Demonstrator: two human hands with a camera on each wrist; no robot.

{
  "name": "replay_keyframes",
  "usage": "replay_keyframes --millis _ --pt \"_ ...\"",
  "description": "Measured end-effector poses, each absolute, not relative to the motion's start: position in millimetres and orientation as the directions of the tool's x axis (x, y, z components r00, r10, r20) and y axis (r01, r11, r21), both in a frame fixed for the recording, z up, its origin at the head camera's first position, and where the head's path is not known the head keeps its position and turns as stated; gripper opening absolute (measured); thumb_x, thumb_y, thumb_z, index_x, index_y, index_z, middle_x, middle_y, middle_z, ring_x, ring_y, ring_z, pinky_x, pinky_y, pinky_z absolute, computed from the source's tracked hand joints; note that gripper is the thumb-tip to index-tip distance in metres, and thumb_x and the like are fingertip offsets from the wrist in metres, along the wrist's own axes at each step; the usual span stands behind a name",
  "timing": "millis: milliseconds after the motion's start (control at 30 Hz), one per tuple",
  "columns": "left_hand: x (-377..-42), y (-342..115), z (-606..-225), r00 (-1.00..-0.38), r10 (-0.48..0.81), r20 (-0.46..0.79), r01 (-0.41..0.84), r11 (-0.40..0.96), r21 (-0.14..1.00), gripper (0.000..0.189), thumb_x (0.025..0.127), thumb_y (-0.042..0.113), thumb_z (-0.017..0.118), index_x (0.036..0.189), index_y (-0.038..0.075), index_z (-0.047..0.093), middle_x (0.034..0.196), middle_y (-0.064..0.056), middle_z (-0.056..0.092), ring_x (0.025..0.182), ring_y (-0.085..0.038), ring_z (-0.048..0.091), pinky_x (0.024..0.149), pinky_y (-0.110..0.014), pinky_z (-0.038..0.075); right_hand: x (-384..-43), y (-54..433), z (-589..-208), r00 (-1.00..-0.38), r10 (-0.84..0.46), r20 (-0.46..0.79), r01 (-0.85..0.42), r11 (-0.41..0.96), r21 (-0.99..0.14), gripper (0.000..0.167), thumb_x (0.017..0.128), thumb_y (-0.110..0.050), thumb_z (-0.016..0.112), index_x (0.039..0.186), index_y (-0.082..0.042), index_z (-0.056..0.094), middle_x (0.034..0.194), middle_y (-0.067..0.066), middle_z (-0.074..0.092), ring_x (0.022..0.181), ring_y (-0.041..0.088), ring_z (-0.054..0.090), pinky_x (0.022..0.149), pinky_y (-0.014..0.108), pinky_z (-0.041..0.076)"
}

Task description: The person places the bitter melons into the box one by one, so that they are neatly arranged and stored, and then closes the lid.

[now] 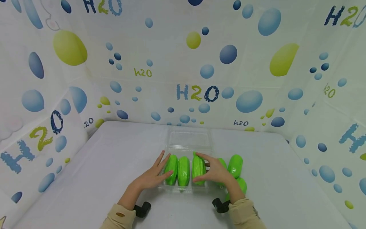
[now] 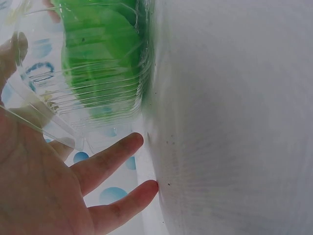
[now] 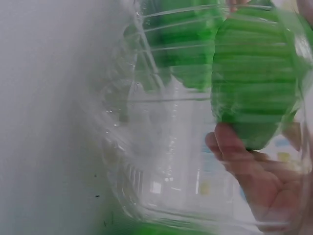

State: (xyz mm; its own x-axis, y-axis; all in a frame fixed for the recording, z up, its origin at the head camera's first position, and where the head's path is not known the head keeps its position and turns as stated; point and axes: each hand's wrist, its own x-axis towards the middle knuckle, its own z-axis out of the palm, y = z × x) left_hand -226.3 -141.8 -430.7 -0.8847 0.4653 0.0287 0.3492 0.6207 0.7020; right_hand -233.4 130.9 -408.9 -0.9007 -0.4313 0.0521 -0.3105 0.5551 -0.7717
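Two bright green, elongated gourds, a left one (image 1: 171, 170) and a middle one (image 1: 183, 171), lie side by side in a clear plastic clamshell box (image 1: 171, 188). My right hand (image 1: 218, 173) grips a third, ridged gourd (image 1: 198, 168) between thumb and fingers, at the box's right part. In the right wrist view this gourd (image 3: 254, 78) is seen through the clear wall, tilted beside the others. My left hand (image 1: 152, 178) is at the box's left side with fingers spread, the thumb over the left gourd. The left wrist view shows these fingers (image 2: 110, 161) straight, beside the box.
The box's clear lid (image 1: 188, 138) lies folded back on the far side. Several more green gourds (image 1: 235, 166) lie on the white table (image 1: 114, 159) right of the box, partly behind my right hand and forearm. A patterned curtain (image 1: 160, 47) stands behind.
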Motion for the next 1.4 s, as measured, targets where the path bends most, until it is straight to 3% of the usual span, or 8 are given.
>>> replay_keyframes --millis 967,1400 --pt "-227.0 -143.7 -431.8 -0.882 0.47 0.025 0.349 0.618 0.704 0.073 0.093 0.043 0.047 0.148 0.013 0.009 0.152 -0.013 -0.009 0.133 -0.043 0.014 0.094 -0.063 0.027 -236.8 118.6 -421.3 -0.876 -0.479 0.05 -0.377 0.617 -0.69 0.1 0.06 -0.044 0.083 0.142 -0.013 0.035 0.141 0.014 0.038 0.113 0.038 0.05 0.088 0.046 0.044" --pt "-227.9 -144.4 -433.5 -0.882 0.471 0.023 0.35 0.62 0.702 0.072 0.094 0.043 0.046 0.148 0.017 0.007 0.152 -0.012 -0.009 0.134 -0.041 0.013 0.096 -0.063 0.026 -239.7 113.1 -427.1 -0.882 -0.47 0.043 -0.386 0.666 -0.638 0.101 0.059 -0.042 0.084 0.141 -0.007 0.036 0.14 0.012 0.039 0.127 0.034 0.036 0.099 0.049 0.032"
